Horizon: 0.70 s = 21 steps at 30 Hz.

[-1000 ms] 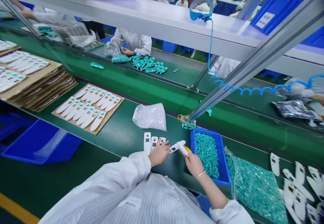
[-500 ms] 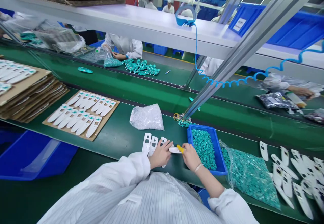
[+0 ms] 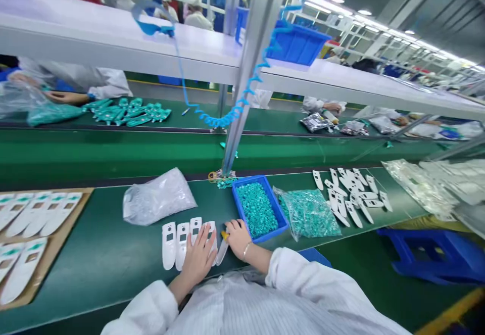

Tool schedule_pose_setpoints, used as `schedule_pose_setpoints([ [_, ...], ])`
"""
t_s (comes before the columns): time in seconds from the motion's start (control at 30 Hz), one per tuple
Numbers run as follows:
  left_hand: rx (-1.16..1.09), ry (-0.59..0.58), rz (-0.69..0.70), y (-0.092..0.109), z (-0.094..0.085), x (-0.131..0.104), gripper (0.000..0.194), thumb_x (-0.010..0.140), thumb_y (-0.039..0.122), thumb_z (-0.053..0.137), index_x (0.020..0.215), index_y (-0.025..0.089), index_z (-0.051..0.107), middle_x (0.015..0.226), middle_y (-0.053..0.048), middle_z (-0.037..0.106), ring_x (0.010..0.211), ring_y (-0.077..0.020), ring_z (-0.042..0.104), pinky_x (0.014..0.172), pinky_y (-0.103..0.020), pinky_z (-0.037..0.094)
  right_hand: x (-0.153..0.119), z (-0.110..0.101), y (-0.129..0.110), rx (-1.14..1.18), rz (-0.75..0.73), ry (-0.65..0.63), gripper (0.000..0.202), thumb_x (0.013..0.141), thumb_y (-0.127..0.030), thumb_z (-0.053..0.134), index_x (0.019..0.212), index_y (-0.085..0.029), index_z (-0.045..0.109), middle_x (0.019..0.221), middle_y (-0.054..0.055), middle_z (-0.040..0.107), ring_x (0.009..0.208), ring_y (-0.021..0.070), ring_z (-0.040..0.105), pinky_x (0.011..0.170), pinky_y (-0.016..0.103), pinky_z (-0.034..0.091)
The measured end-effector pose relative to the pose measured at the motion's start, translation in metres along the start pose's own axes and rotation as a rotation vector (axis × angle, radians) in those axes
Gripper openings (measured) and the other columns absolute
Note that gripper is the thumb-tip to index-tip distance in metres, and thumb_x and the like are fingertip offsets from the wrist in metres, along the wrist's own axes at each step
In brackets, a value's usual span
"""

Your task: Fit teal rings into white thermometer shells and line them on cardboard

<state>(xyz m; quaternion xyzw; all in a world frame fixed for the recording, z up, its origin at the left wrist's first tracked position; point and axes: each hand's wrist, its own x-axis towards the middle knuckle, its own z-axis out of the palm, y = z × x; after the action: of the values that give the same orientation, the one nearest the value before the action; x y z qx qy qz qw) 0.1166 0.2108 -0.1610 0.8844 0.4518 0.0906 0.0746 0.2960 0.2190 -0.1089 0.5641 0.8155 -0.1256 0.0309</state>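
On the green bench, a row of white shells (image 3: 168, 246) lies in front of me. My left hand (image 3: 199, 255) rests over the shells at the right of the row, its fingers spread and lying flat. Just right of it, my right hand (image 3: 238, 239) is closed on a yellow-tipped tool (image 3: 223, 246), whose pale lower part points down towards the bench edge. The right fingertips hide most of the yellow part. Beside that hand stands a blue tray (image 3: 283, 219) filled with small teal rings (image 3: 257, 208).
A clear bag of teal parts (image 3: 308, 213) and scattered white shells (image 3: 352, 193) lie to the right. A crumpled clear bag (image 3: 159, 197) is behind the row. Cardboard (image 3: 71, 219) with shells is at left. A metal post (image 3: 242, 97) rises behind the tray; co-workers sit opposite.
The view has swung to the right. My left hand has flattened over the shells, and the white shell between my hands has been let go by it. The right hand keeps the yellow-tipped tool, now lower.
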Motion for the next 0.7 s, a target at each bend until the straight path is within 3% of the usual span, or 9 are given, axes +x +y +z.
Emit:
schedule_pose_setpoints([
  [0.1, 0.001, -0.031, 0.113, 0.026, 0.02, -0.003, 0.048, 0.089, 0.031, 0.03, 0.136, 0.026, 0.027, 0.143, -0.008, 0.028, 0.13, -0.0258, 0.025, 0.101, -0.053, 0.016, -0.004, -0.019, 0.023, 0.045, 0.0, 0.07, 0.025, 0.081, -0.024, 0.05, 0.103, -0.023, 0.062, 0.131, 0.004, 0.044, 0.126, 0.0226, 0.026, 0.107, 0.047, 0.013],
  [0.17, 0.027, -0.062, 0.048, 0.043, 0.034, -0.004, 0.046, 0.088, 0.028, 0.029, 0.133, 0.028, 0.034, 0.14, -0.006, 0.034, 0.128, -0.0265, 0.029, 0.1, -0.055, 0.017, -0.02, -0.036, 0.064, 0.071, 0.07, 0.131, 0.034, 0.076, -0.026, 0.054, 0.11, -0.025, 0.058, 0.135, 0.001, 0.039, 0.128, 0.0197, 0.025, 0.109, 0.04, 0.015],
  [0.23, 0.069, -0.068, -0.102, 0.056, 0.042, -0.002, 0.045, 0.087, 0.026, 0.027, 0.13, 0.024, 0.041, 0.139, -0.008, 0.035, 0.128, -0.0272, 0.03, 0.099, -0.057, 0.016, -0.05, -0.052, 0.131, 0.084, 0.257, 0.207, 0.043, 0.078, -0.027, 0.049, 0.121, -0.021, 0.049, 0.136, 0.005, 0.036, 0.127, 0.0185, 0.027, 0.107, 0.035, 0.02],
  [0.33, 0.109, -0.039, -0.332, 0.069, 0.046, 0.006, 0.046, 0.087, 0.025, 0.022, 0.124, 0.02, 0.049, 0.14, -0.011, 0.034, 0.128, -0.0261, 0.029, 0.1, -0.059, 0.014, -0.114, -0.067, 0.263, 0.086, 0.674, 0.296, 0.047, 0.085, -0.028, 0.036, 0.126, -0.005, 0.042, 0.132, 0.019, 0.037, 0.124, 0.0247, 0.031, 0.104, 0.039, 0.023],
  [0.43, 0.112, 0.062, -0.561, 0.087, 0.041, 0.022, 0.046, 0.087, 0.028, 0.021, 0.119, 0.018, 0.052, 0.137, -0.014, 0.037, 0.127, -0.0275, 0.03, 0.099, -0.062, 0.014, -0.174, -0.066, 0.387, 0.122, 1.045, 0.281, 0.056, 0.084, -0.036, 0.039, 0.12, 0.007, 0.043, 0.119, 0.029, 0.043, 0.117, 0.0342, 0.039, 0.097, 0.045, 0.029],
  [0.5, 0.105, 0.179, -0.702, 0.106, 0.034, 0.038, 0.045, 0.087, 0.032, 0.022, 0.118, 0.016, 0.051, 0.136, -0.017, 0.036, 0.127, -0.0289, 0.03, 0.098, -0.063, 0.015, -0.199, -0.057, 0.444, 0.173, 1.216, 0.232, 0.064, 0.08, -0.045, 0.045, 0.118, 0.006, 0.044, 0.116, 0.031, 0.045, 0.112, 0.0377, 0.043, 0.092, 0.048, 0.033],
  [0.6, 0.045, 0.299, -0.839, 0.146, 0.021, 0.067, 0.043, 0.088, 0.036, 0.024, 0.117, 0.018, 0.05, 0.136, -0.018, 0.035, 0.127, -0.0305, 0.03, 0.095, -0.064, 0.021, -0.211, -0.04, 0.492, 0.259, 1.349, 0.159, 0.063, 0.075, -0.048, 0.053, 0.118, -0.003, 0.046, 0.117, 0.025, 0.047, 0.108, 0.0341, 0.047, 0.087, 0.047, 0.037],
  [0.7, -0.002, 0.338, -0.834, 0.182, 0.009, 0.094, 0.041, 0.087, 0.038, 0.028, 0.113, 0.016, 0.053, 0.137, -0.019, 0.032, 0.127, -0.0336, 0.029, 0.094, -0.064, 0.024, -0.209, -0.029, 0.516, 0.333, 1.376, 0.144, 0.052, 0.077, -0.041, 0.054, 0.116, -0.008, 0.047, 0.119, 0.018, 0.047, 0.106, 0.0273, 0.049, 0.088, 0.044, 0.038],
])
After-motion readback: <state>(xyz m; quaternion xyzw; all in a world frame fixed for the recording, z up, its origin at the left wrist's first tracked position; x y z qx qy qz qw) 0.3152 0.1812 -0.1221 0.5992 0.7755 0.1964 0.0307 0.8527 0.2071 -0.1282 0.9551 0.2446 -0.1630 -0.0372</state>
